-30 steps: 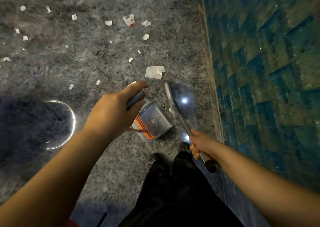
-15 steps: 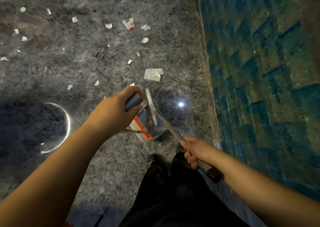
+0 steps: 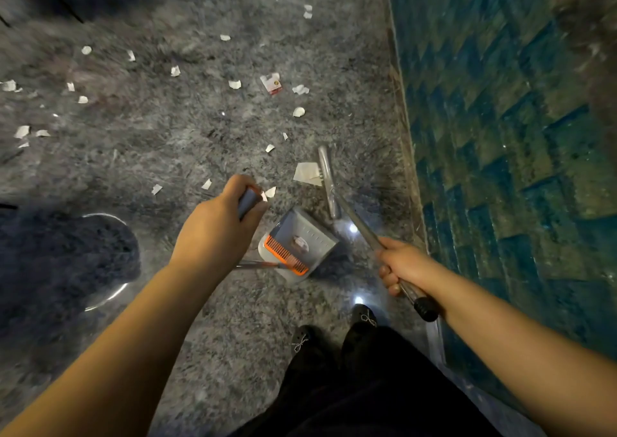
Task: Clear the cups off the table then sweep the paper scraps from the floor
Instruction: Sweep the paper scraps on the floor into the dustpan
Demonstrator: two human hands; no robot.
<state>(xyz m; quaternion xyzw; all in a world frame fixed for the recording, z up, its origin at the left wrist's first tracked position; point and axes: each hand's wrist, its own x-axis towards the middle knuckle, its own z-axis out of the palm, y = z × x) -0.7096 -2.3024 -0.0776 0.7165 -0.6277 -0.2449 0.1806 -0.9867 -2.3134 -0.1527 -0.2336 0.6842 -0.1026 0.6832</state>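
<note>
Grey speckled floor (image 3: 207,329) — white paper scraps (image 3: 233,84) scattered across it, dustpan (image 3: 300,243) resting there.

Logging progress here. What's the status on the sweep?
Left hand grips dustpan handle; right hand grips broom handle. Broom head beside largest paper scrap. One scrap in dustpan. No obstruction.

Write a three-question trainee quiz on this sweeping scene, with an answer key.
1. True or false: the dustpan already holds most of the paper scraps.
2. Which of the hands grips the broom handle? A) left B) right
3. Fill in: the broom head lies right beside a large white ____ on the floor.

Key:
1. False; scraps still lie scattered on the floor.
2. B; the right hand. The left hand holds the dustpan handle.
3. Scrap.
</note>
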